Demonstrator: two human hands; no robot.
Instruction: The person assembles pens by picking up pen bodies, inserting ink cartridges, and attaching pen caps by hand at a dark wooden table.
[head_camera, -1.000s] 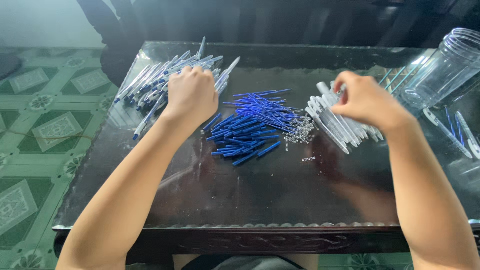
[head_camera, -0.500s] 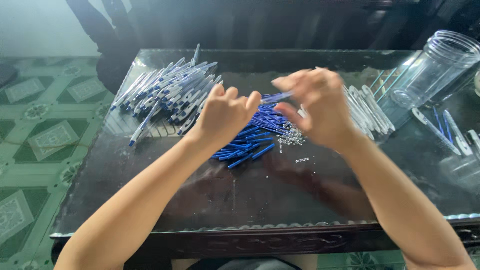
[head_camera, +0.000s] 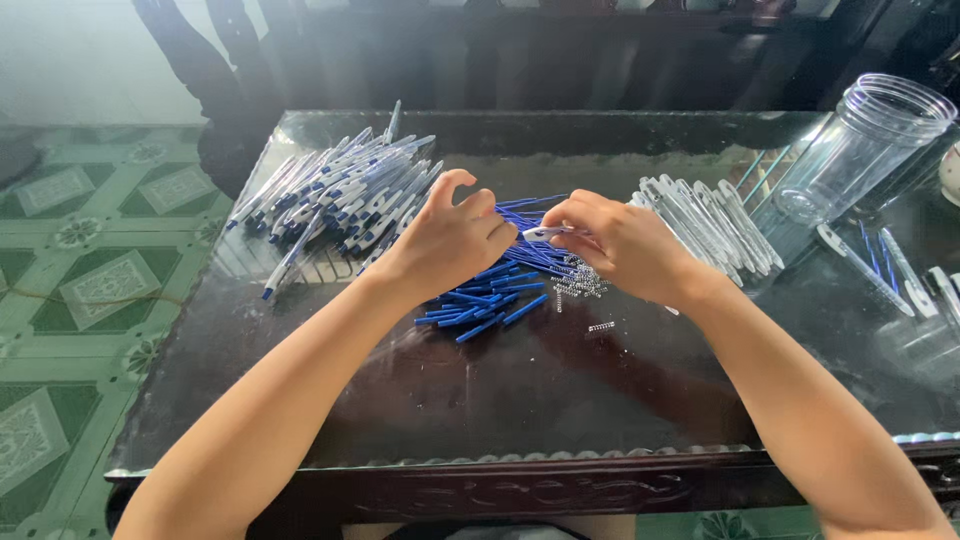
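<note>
My left hand (head_camera: 448, 240) and my right hand (head_camera: 615, 245) meet over the middle of the dark glass-topped table (head_camera: 520, 400). Between their fingertips they hold a white pen barrel (head_camera: 543, 233); what the left fingers grip is mostly hidden. Directly beneath the hands lies a pile of blue pen refills (head_camera: 490, 295). Small metal springs (head_camera: 580, 285) are scattered just right of that pile. A heap of assembled white-and-blue pens (head_camera: 340, 195) lies at the left. A row of white pen barrels (head_camera: 715, 225) lies to the right of my right hand.
A clear plastic jar (head_camera: 850, 160) lies tilted at the far right, with a few loose pen parts (head_camera: 880, 260) beside it. Green patterned floor tiles (head_camera: 90, 280) lie left of the table. Dark chairs (head_camera: 220, 70) stand behind it.
My hands left the side piles, the left one from the pen heap and the right one from the white barrels, and came together over the blue refills, now holding a white barrel between them.
</note>
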